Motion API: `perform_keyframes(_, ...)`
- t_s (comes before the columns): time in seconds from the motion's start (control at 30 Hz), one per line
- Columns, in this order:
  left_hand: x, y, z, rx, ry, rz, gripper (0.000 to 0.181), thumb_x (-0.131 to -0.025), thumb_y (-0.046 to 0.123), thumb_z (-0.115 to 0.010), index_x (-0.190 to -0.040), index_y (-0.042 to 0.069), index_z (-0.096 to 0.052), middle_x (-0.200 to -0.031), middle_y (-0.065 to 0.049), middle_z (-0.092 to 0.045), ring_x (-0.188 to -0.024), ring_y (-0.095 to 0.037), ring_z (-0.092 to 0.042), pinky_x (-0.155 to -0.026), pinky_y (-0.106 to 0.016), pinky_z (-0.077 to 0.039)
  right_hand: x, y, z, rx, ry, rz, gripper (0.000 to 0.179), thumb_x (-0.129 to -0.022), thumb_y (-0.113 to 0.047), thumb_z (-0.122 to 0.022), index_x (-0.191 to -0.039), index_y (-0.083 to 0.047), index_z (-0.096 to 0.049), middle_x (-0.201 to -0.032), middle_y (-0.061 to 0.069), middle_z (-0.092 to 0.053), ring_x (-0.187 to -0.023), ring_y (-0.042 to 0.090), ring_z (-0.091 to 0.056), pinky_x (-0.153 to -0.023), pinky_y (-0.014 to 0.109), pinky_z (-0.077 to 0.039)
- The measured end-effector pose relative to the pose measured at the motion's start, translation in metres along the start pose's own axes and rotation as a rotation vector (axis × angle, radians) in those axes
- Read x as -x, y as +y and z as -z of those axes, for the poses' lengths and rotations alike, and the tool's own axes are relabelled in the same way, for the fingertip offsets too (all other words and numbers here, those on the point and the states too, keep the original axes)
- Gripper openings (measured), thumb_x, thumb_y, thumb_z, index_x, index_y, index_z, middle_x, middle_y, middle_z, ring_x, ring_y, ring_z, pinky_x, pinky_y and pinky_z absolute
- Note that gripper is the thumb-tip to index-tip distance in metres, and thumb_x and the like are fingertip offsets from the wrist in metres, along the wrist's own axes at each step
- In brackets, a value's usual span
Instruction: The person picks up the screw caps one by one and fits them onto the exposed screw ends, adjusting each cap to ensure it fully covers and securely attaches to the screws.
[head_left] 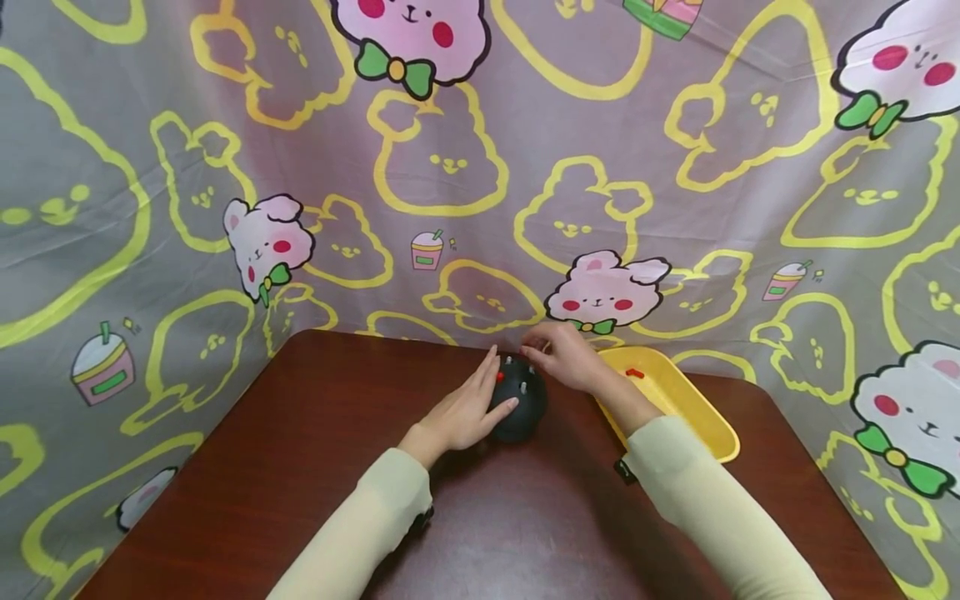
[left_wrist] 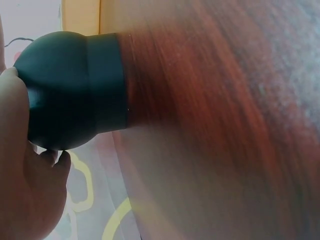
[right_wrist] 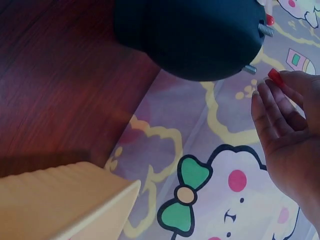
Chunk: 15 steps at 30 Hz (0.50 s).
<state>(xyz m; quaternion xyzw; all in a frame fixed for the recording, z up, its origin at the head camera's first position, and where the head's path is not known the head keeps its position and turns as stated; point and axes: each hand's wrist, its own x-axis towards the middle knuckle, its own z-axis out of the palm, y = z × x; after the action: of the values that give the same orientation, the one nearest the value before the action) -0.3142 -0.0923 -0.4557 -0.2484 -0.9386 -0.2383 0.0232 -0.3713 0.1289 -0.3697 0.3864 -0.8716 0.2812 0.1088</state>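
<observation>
Tabletop (head_left: 300, 433); red piece (right_wrist: 275, 76) between right fingertips (right_wrist: 295, 80)

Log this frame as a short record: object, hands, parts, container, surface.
object: black rounded body with metal screws sticking out
left_hand: left hand rests against the black body, fingers extended
right_hand: right hand pinches a small red piece beside the body, apart from the nearest screw
on_body: one red bit at the screw end, near the left fingers
container: yellow tray, on the person's right, red pieces inside; exact count unclear
surface: reddish-brown table
backdrop: cartoon-print fabric
</observation>
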Motion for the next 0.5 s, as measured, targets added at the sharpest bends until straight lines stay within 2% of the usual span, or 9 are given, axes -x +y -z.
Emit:
perform_keyframes(0.27, 0.001, 0.001, -0.001, -0.020, -0.016, 0.008, 0.094, -0.101, 0.073, -0.029, -0.166, 0.011, -0.003, -0.172, 0.003, 0.011, -0.157, -0.016, -0.011, -0.122, -0.038, -0.027, -0.003, -0.002, -0.010, -0.021, -0.006, -0.004, 0.013, -0.093, -0.009, -0.075, -0.105, -0.006, -0.078, -0.093, 0.005, -0.073, -0.083, 0.018, -0.066, -0.079, 0.042, -0.060)
perform_keyframes(0.5, 0.001, 0.002, 0.002, -0.032, -0.016, 0.013, 0.092, -0.102, 0.071, -0.031, -0.166, 0.013, -0.001, -0.173, 0.003, 0.009, -0.157, -0.016, -0.011, -0.122, -0.038, -0.028, -0.006, -0.002, -0.017, -0.017, -0.008, 0.012, 0.013, -0.093, -0.009, -0.075, -0.105, -0.006, -0.078, -0.092, 0.002, -0.073, -0.082, 0.015, -0.066, -0.078, 0.036, -0.059)
